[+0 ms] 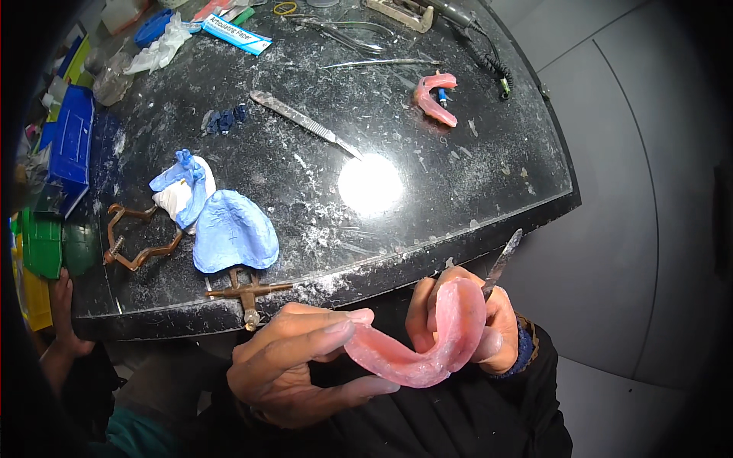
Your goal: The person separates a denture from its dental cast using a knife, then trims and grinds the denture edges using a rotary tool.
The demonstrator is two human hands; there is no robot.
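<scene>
Low in the head view, my left hand [282, 366] is closed on the left end and lower edge of a curved pink denture base [416, 359], held just past the bench's front edge. My right hand [500, 336] is closed around a knife [502, 259] whose stained blade points up and right, and it also supports the pink piece's right arm from behind. Nearest on the bench are a blue cast [233, 229] joined to a brass articulator part [249, 298], and a blue-and-white cast [183, 191] beside a bent brass frame [141, 252].
The black bench [305, 183] carries a scalpel handle [298, 118], a second pink piece [434, 107], blue scraps [221, 122], metal instruments [359, 42], a handpiece with cable [489, 53], blue [72, 145] and green [42, 240] bins. Another person's hand [65, 320] is at the left edge.
</scene>
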